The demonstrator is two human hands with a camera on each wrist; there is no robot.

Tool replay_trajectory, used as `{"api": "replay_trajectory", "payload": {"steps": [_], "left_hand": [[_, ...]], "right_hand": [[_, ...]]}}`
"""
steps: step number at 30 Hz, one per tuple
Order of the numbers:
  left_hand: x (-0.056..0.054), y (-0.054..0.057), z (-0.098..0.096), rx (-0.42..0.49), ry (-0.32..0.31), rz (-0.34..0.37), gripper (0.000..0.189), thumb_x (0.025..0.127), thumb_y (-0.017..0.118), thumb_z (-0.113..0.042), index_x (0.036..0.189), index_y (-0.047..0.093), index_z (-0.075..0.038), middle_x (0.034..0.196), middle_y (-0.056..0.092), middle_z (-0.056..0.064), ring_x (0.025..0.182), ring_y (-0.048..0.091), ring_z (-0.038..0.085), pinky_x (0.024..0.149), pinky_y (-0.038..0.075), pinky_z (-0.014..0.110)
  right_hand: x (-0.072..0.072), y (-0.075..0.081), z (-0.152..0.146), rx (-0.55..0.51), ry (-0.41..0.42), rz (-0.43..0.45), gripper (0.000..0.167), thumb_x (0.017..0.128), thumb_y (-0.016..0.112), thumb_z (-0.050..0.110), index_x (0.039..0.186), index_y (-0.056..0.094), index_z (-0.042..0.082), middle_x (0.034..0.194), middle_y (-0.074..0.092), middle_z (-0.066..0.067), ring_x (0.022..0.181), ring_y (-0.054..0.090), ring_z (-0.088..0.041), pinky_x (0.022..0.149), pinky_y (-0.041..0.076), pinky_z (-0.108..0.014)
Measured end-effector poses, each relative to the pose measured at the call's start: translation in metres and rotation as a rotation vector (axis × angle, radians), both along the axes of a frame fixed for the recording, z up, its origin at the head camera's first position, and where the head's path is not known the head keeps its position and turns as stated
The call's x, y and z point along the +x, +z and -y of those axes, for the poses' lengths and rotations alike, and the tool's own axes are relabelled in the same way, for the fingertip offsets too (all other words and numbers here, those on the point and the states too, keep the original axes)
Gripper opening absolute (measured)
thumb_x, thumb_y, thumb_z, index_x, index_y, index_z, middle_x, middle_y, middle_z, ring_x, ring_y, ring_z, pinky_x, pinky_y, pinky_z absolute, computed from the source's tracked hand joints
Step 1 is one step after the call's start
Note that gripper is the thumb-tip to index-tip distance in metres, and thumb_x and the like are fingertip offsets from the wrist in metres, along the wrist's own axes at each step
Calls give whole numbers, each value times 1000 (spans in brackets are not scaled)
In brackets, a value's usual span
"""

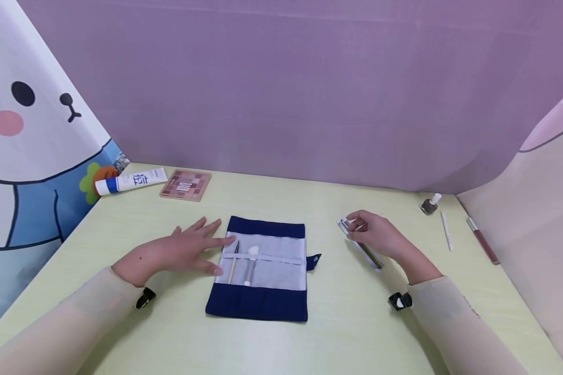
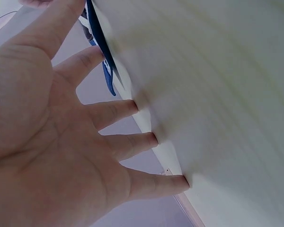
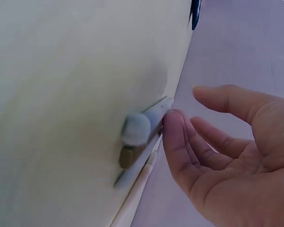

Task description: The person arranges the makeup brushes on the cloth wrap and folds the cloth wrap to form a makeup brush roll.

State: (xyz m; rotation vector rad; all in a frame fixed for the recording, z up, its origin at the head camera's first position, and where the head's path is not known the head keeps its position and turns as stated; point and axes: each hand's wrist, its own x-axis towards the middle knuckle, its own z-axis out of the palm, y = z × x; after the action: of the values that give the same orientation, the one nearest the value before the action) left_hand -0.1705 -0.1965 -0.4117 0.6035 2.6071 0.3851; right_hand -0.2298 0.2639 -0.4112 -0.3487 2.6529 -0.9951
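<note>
An unfolded navy fabric roll with a pale grey lining lies on the table. Under its elastic band sit a thin pointed brush and a white-tipped applicator. My left hand rests with spread fingers at the roll's left edge; thumb and index finger reach onto it. To the right, my right hand is over slim, pencil-like sticks, one pale and one brownish, lying side by side. In the right wrist view, its fingertips are right at their far end, with the thumb apart from them.
Back left lie a white tube with a blue band and a pinkish makeup palette. On the right are a small dark bottle with a white cap, a white pen and a dark red tube. Curtains border the table.
</note>
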Motion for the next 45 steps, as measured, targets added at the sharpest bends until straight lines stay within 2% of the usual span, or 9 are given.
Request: {"api": "replay_trajectory", "payload": {"steps": [5,10,17,22,28,35,45], "left_hand": [[1,1,0,7,0,4,85,91,74,-65,165,42,-38,180,15,23,162,5,62,113,9,94],[0,0,1,-3,-2,1,84,92,73,-66,165,41,-38,180,15,22,163,5,61,114,10,94],[0,0,0,-7,-2,-1,84,92,73,-66,165,41,-39,180,15,22,163,5,61,114,10,93],[0,1,0,1,-8,1,84,92,73,-65,165,41,-38,180,15,23,163,5,61,114,10,93],[0,1,0,6,-7,2,83,93,72,-65,165,41,-38,180,14,22,163,4,61,114,9,93],[-1,0,0,2,-1,4,83,93,72,-65,165,41,-39,180,14,22,163,4,61,114,9,93],[0,2,0,1,-1,8,83,92,73,-64,165,41,-38,180,15,22,163,4,61,114,9,93]], "right_hand": [[1,0,5,20,16,5,45,103,67,10,144,57,-4,129,70,-22,117,69,-32,91,59,-35],[1,-1,10,87,42,-8,51,100,67,4,149,55,-4,133,70,-20,119,68,-32,92,59,-37],[0,-2,18,157,88,-60,52,94,67,-3,145,57,-10,120,73,-19,108,68,-27,91,59,-39],[-1,-2,20,191,85,-64,46,93,66,-4,139,63,-8,115,74,-17,105,68,-26,92,60,-40],[-4,-2,21,210,77,-67,39,93,68,0,131,68,-5,113,75,-15,99,68,-23,87,59,-38],[-6,-3,23,218,91,-92,38,91,71,2,128,70,-5,111,75,-15,100,69,-23,91,60,-41],[-5,-1,24,206,106,-89,45,91,73,1,134,67,-7,108,74,-14,97,66,-21,87,57,-37]]}}
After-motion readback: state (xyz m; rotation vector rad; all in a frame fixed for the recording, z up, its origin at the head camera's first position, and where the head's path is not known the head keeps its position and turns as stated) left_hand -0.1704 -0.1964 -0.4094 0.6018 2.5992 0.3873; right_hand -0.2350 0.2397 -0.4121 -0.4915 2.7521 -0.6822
